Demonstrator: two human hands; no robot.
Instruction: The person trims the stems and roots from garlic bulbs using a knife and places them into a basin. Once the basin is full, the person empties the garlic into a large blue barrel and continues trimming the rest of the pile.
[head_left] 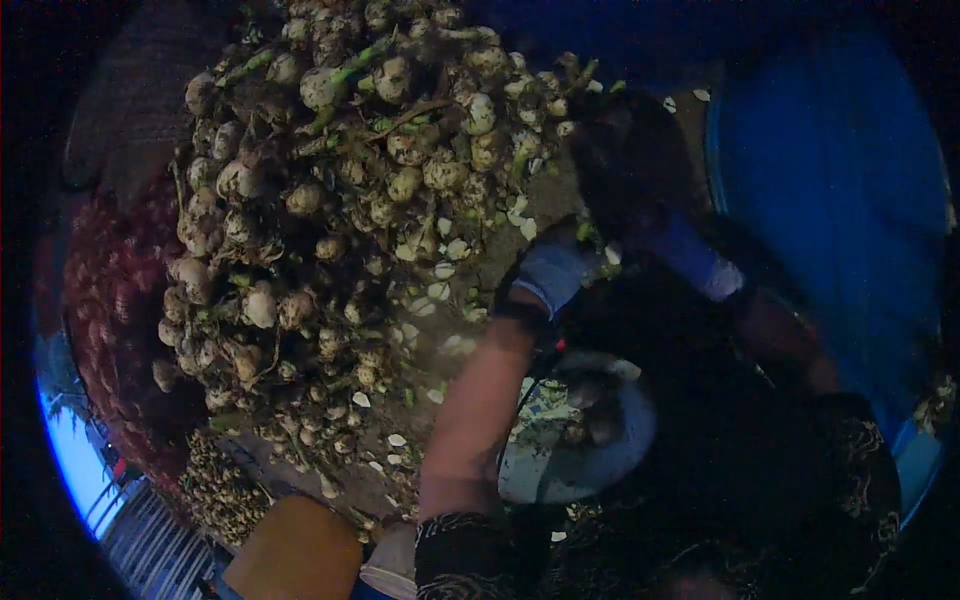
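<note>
My left hand [556,274], in a pale glove, is closed at the right edge of a large heap of dirty garlic bulbs [405,185]. A small pale, green-tinged piece [612,254] shows by its fingertips; shadow hides what the fingers hold. Across from it is my right hand [695,262], in a blue and whitish glove, its fingers lost in the dark. Below my hands stands a round pale bucket [635,430] with a few brownish lumps inside, too dim to name. Whitish cut scraps [438,291] lie scattered between the heap and my left forearm.
A big blue sheet or container [825,190] rises on the right. At the left, a reddish mesh sack [120,300] bulges beside the heap. An orange-yellow container [295,550] sits at the lower left near a smaller pile of bulbs [222,480].
</note>
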